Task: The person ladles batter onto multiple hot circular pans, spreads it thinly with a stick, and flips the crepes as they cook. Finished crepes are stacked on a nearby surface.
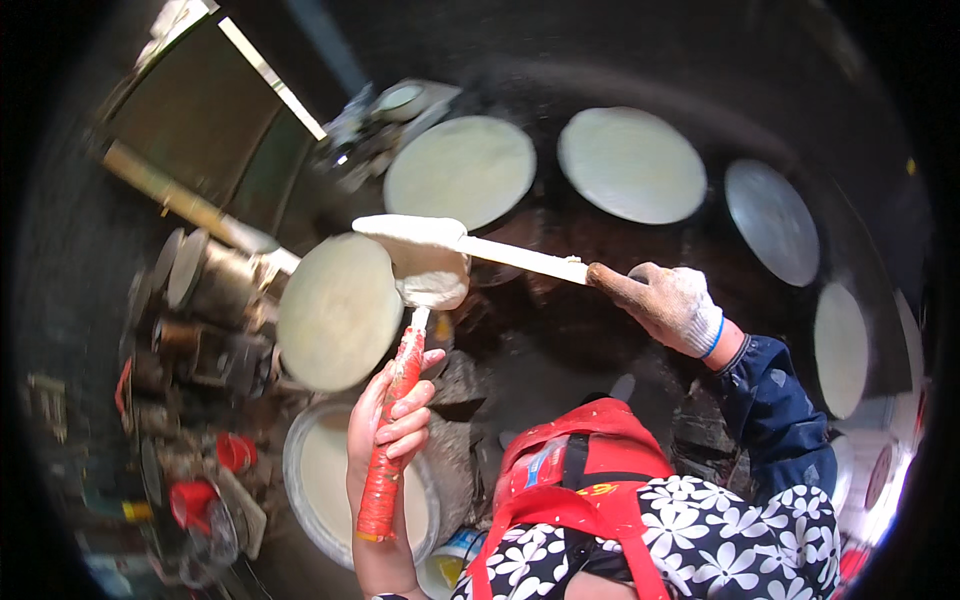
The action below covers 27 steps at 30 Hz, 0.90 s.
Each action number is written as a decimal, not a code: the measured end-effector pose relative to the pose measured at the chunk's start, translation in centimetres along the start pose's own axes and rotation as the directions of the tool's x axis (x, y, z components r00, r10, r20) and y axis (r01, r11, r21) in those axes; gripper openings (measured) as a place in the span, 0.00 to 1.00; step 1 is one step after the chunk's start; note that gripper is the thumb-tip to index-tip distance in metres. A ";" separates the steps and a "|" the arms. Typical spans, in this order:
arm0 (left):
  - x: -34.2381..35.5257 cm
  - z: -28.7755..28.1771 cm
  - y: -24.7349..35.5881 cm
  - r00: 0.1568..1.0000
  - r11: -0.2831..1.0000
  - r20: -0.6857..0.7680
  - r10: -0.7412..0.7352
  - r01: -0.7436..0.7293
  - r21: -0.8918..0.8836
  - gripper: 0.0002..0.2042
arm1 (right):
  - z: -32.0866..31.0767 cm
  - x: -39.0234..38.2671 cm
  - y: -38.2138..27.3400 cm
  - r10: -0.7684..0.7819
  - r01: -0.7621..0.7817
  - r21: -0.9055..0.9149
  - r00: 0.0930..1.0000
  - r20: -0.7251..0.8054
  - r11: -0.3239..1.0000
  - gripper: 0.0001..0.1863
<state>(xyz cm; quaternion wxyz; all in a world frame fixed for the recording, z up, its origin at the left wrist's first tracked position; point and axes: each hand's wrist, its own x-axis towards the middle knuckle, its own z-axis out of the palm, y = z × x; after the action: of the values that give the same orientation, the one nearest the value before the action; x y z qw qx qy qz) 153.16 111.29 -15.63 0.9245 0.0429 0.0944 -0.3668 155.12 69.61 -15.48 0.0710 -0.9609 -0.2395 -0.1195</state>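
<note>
My bare left hand (408, 422) is wrapped around the red-bound handle of a ladle (380, 492), whose batter-coated bowl points away from me. In a knitted work glove, white with brown fingers, my right hand (672, 308) grips the end of a long pale spatula (525, 259). The spatula's broad white blade lies across the top of the ladle's bowl; whether they touch, I cannot tell. Both tools are held beside a round griddle (340, 312) covered with pale batter. Nearer to me, a wide basin (312, 505) of creamy batter stands partly behind my left forearm.
More round griddles curve around me: two pale-coated ones (460, 172) (632, 165) ahead, a greyer one (772, 222) and another pale one (841, 350) to the right. Red containers (236, 452) and clutter fill the left. A bowl (401, 100) stands at the far side.
</note>
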 end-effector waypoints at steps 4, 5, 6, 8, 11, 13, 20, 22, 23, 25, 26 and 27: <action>11.0 1.4 -5.2 0.963 0.946 0.121 -0.241 0.261 -0.195 0.30 | -1.8 -5.5 10.7 0.026 -0.043 -0.184 0.995 -0.095 0.982 0.26; 11.5 0.3 -3.0 0.929 0.903 0.133 -0.346 0.368 -0.221 0.30 | 0.6 -6.7 8.9 0.051 -0.086 -0.206 0.984 -0.170 0.975 0.26; 12.1 -0.4 -0.6 0.902 0.869 0.126 -0.413 0.431 -0.244 0.31 | 2.8 -7.0 6.8 0.112 -0.160 -0.229 0.972 -0.208 0.960 0.28; 15.5 -0.6 -1.2 0.883 0.814 0.159 -0.442 0.470 -0.341 0.31 | 3.8 -8.3 8.8 0.149 -0.207 -0.299 0.968 -0.204 0.932 0.31; 21.6 -0.5 -0.9 0.852 0.767 0.119 -0.510 0.513 -0.385 0.30 | 5.9 -10.9 11.7 0.294 -0.313 -0.339 0.950 -0.109 0.887 0.34; 26.2 -0.9 0.2 0.848 0.750 0.100 -0.521 0.511 -0.421 0.29 | 6.8 -12.0 13.5 0.404 -0.385 -0.349 0.914 -0.019 0.854 0.34; 43.7 -1.2 6.0 0.765 0.679 -0.081 -0.639 0.512 -0.527 0.29 | 8.8 -14.0 16.2 0.609 -0.568 -0.247 0.781 0.138 0.785 0.30; 49.4 -1.8 6.9 0.730 0.650 -0.090 -0.677 0.535 -0.540 0.29 | 8.5 -13.8 16.6 0.670 -0.595 -0.340 0.723 0.168 0.728 0.28; 51.9 -1.3 7.3 0.727 0.653 -0.108 -0.678 0.528 -0.544 0.28 | 8.5 -13.0 16.8 0.696 -0.605 -0.378 0.697 0.174 0.701 0.28; 58.4 -1.2 8.2 0.664 0.591 -0.072 -0.745 0.606 -0.532 0.28 | 8.1 -11.1 17.4 0.734 -0.629 -0.388 0.631 0.252 0.674 0.30; 60.4 -1.1 7.3 0.641 0.586 -0.100 -0.761 0.613 -0.529 0.29 | 8.5 -11.8 17.4 0.746 -0.635 -0.396 0.603 0.283 0.663 0.31; 62.3 -1.0 6.4 0.605 0.548 -0.096 -0.791 0.629 -0.551 0.28 | 8.9 -12.4 17.1 0.757 -0.641 -0.404 0.573 0.314 0.653 0.31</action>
<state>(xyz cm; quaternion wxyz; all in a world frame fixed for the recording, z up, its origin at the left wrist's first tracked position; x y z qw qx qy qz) 201.83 74.31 -29.43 0.6417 -0.1606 0.3431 -0.6669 154.39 50.84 -28.65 -0.0653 -0.9760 0.1702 0.1193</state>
